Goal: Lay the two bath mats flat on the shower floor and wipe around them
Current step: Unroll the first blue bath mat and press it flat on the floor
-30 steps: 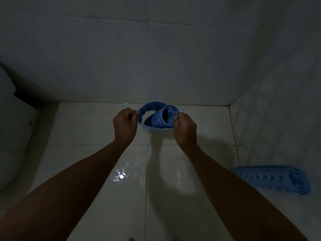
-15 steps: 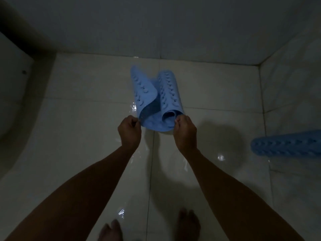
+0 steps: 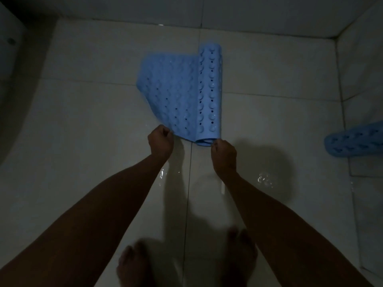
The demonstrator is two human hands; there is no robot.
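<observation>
On the pale tiled shower floor (image 3: 93,121), a blue bath mat (image 3: 178,96) lies partly unrolled, its nearer end lifted by the person's two hands. Its left part is spread open and shows rows of round bumps and small drain holes, while its right edge remains curled into a long roll (image 3: 210,90) running away from the camera toward the back wall (image 3: 145,7). The left hand (image 3: 160,139) is closed in a fist-like pinch on the near left corner of the mat, fingers curled under and thumb on top. The right hand (image 3: 224,152) is likewise clenched, nipping the near end of the rolled part where the curl opens. Both forearms reach forward and down from the bottom corners of the view, well apart at the elbows and closer at the wrists.

A second blue mat (image 3: 354,139) sits at the right edge, still rolled up into a tube (only its near end and part of its length are in view), lying by the right wall (image 3: 364,69) and well apart from the first one. Wet patches glint on the tiles (image 3: 264,180) between the hands and the feet. Two bare feet (image 3: 134,264) stand at the bottom of the view, dim and blurred. At the far left a rounded white fixture (image 3: 10,48) shows in shadow; what it is cannot be told for certain.
</observation>
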